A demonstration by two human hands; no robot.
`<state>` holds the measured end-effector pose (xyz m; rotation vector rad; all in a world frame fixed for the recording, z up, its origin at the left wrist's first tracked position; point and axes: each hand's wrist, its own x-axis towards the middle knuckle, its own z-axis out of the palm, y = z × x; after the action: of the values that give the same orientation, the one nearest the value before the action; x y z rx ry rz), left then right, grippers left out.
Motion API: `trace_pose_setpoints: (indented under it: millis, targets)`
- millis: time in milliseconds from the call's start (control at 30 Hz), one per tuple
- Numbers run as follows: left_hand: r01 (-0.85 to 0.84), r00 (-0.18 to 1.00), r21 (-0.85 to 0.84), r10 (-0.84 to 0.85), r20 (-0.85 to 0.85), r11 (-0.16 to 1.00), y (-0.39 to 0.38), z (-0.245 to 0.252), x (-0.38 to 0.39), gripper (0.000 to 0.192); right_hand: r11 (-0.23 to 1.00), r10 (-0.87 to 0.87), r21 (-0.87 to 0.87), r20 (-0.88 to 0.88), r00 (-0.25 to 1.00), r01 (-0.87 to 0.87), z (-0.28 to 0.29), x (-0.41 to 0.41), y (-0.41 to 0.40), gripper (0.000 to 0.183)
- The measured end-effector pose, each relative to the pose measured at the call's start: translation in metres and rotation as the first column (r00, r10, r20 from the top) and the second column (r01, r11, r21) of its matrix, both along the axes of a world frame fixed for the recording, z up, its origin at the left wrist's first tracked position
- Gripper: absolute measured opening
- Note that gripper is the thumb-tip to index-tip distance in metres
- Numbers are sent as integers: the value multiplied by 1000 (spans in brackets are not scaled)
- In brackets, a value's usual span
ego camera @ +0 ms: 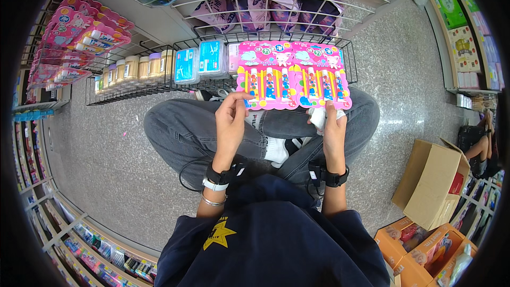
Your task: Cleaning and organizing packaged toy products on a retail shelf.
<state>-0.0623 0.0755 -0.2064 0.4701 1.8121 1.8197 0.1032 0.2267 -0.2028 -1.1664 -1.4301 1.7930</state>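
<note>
Two pink blister cards of small tubes and yellow sticks stand side by side above my crossed legs, in front of a black wire basket. My right hand [334, 121] grips the lower edge of the right card [323, 75], with a crumpled white cloth or tissue [317, 118] also held in it. At the lower left corner of the left card [267, 75], my left hand [233, 117] has its fingers bent; whether it pinches the card cannot be told. Left of the cards, blue-labelled plastic boxes [186, 65] sit in the wire basket [350, 54].
Jars of toothpicks [131, 67] line the basket's left part, beside hanging pink cards [73, 36]. Purple bags [251, 10] lie behind a white wire grid. An open cardboard box [428, 183] and orange boxes [424, 251] are at right, near another person [480, 147].
</note>
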Motion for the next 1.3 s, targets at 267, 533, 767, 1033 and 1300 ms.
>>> trace_pose_setpoints:
  millis: [267, 533, 767, 1033, 1300]
  targets:
    - [1, 1000, 0, -1, 6, 1000, 1, 1, 2, 18, 1000, -7, -13, 30, 1000, 7, -2, 3, 3, 34]
    - [29, 1000, 17, -29, 11, 999, 6, 1, 5, 17, 998, -64, -17, -15, 998, 64, 0, 0, 2, 35]
    - [33, 999, -3, -33, 32, 999, 5, -1, 5, 17, 997, -73, -19, -25, 997, 72, 0, 0, 3, 34]
    - [56, 997, 2, -56, 47, 998, 7, 0, 8, 15, 998, -58, 1, 5, 998, 58, -2, 2, 4, 35]
    - [51, 998, 6, -51, 29, 999, 8, -1, 5, 16, 997, -67, -40, 24, 997, 68, -1, 2, 5, 36]
